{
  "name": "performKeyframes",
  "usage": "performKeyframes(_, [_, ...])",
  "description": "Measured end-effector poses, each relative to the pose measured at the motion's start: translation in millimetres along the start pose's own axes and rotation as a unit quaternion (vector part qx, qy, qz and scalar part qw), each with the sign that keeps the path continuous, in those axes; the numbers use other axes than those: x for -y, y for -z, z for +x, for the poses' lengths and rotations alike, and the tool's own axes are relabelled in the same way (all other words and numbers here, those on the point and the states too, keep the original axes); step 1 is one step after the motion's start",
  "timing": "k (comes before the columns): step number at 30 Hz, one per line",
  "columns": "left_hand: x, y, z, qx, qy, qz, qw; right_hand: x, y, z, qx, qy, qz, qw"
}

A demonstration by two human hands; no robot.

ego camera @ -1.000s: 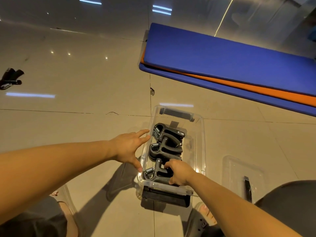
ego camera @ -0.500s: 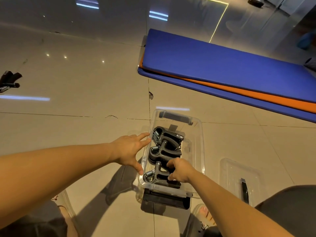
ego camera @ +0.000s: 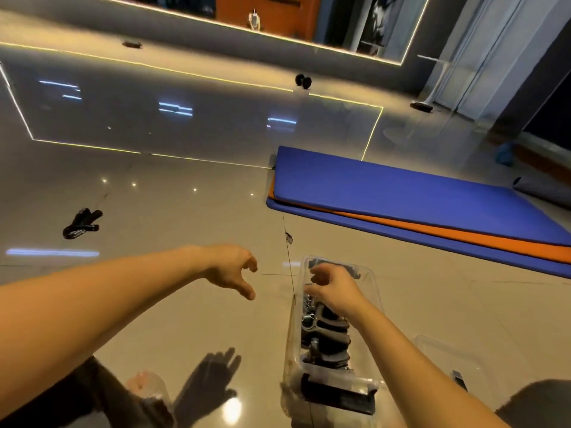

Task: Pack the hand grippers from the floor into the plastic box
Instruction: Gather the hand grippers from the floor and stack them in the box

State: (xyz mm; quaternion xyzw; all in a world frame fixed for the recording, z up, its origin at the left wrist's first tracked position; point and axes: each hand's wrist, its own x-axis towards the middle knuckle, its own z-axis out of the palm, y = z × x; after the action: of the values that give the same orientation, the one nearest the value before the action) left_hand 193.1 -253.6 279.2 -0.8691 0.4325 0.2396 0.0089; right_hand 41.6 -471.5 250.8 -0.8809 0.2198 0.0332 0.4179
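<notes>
A clear plastic box (ego camera: 291,335) stands on the tiled floor in front of me, with several black hand grippers (ego camera: 327,332) packed in a row inside. My right hand (ego camera: 335,288) hovers over the far end of the box, fingers loosely curled and nothing visible in them. My left hand (ego camera: 233,270) hangs open above the bare floor, left of the box and apart from it. More black hand grippers (ego camera: 81,224) lie in a small heap on the floor far to the left.
The box's clear lid (ego camera: 448,358) lies on the floor to the right. Stacked blue and orange mats (ego camera: 401,196) lie beyond the box. A small dark object (ego camera: 289,237) sits on a tile joint. A dumbbell (ego camera: 302,81) stands far back.
My view has tilted up. My left hand came off the box's rim and moved left. My right hand let go of the nearest gripper and moved to the box's far end.
</notes>
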Motion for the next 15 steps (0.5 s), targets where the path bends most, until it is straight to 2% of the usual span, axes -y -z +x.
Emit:
performKeyframes(7, [77.8,59.2,-114.0,-0.152,0.086,-0.012,0.985,151.5,-49.6,16.0,-0.010,0.089,0.041,0.995])
performKeyframes(15, [182.3,63.2,-231.6,-0.260,0.181,-0.057,0.947,266.2,-144.6,30.6,0.046,0.173,0.031,0.983])
